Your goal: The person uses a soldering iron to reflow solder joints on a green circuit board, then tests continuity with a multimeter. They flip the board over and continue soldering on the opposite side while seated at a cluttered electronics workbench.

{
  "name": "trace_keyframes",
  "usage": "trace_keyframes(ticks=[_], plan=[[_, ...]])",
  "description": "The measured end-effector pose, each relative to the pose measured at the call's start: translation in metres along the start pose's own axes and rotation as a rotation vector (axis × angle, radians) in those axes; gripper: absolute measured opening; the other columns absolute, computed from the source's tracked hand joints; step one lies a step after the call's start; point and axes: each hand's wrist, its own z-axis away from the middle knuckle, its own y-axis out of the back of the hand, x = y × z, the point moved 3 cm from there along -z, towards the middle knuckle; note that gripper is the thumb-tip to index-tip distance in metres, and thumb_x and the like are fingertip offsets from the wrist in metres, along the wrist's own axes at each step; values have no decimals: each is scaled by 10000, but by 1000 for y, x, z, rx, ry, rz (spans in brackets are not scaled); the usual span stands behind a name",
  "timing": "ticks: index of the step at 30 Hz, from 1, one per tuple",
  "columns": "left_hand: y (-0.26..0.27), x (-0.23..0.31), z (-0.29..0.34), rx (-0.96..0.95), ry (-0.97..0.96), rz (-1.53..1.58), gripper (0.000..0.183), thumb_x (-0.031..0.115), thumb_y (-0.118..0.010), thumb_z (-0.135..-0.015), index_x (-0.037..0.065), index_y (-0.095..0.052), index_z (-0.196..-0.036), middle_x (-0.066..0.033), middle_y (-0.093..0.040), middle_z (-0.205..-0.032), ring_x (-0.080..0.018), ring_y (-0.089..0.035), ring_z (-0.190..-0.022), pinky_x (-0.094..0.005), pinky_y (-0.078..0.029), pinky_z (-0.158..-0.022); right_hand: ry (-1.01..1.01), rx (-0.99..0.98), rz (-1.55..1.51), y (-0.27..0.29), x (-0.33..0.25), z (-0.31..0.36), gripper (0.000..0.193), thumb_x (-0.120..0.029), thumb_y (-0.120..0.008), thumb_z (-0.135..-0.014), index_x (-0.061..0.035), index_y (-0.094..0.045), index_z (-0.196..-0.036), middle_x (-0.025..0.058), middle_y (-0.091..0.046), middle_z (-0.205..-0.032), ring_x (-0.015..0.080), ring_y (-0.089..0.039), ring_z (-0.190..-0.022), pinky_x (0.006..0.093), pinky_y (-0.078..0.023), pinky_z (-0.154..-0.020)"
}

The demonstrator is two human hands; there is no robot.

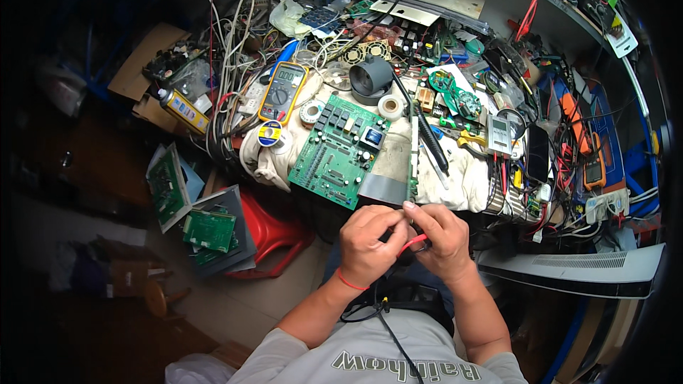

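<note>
My left hand [370, 240] and my right hand [442, 236] are together just off the bench's front edge, fingers closed and tips almost meeting. A red, curved, handle-like piece [412, 244] shows between them and runs into the fingers of my right hand; its kind is not clear. Whatever my left fingers pinch is hidden. A narrow green strip [413, 163], like a circuit board seen edge-on, reaches down to my fingertips; whether I hold it cannot be told. Left of it lies a large green circuit board [334, 153] with relays and a blue transformer.
A yellow multimeter [283, 92], solder spool [270, 133], grey round holder [371, 79], black soldering-iron-like tool [427, 135] and yellow-handled pliers [469, 139] crowd the bench. More boards [210, 230] lie by a red stool [274, 235] at left. A white panel [569, 267] juts out at right.
</note>
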Motion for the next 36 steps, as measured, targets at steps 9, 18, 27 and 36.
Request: trace_keyframes(ticks=[9, 18, 27, 36], plan=[[15, -35, -37, -240, 29, 193, 102, 42, -795, -900, 17, -787, -999, -135, -788, -962, -302, -742, -865, -392, -584, -811, 87, -42, 101, 16, 12, -16, 463, -183, -902, -795, -167, -794, -1245, 15, -673, -855, 218, -630, -684, 362, -500, -580], [-84, -162, -168, -350, 11, -601, 474, 288, -852, -846, 34, -709, -1220, -163, -711, -1231, -366, -717, -1085, -479, -584, -962, 92, -13, 101, 14, 11, -6, 499, -177, -924, -792, -157, -769, -1267, 16, -676, -845, 213, -601, -642, 356, -468, -552], [-105, -180, -177, -368, 151, -568, 393, 269, -851, -789, 24, -739, -1075, -168, -732, -1157, -381, -725, -1062, -481, -584, -969, 52, 4, 87, 20, 18, 5, 529, -134, -949, -774, -146, -755, -1266, 30, -694, -855, 217, -618, -635, 339, -478, -548], [-59, -152, -157, -291, -44, -158, 289, 161, -835, -749, 78, -662, -965, -133, -673, -1083, -367, -662, -1075, -461, -546, -954, 66, 14, 98, 16, 15, 3, 535, -112, -947, -769, -132, -754, -1268, 36, -698, -866, 222, -630, -642, 343, -491, -558]])
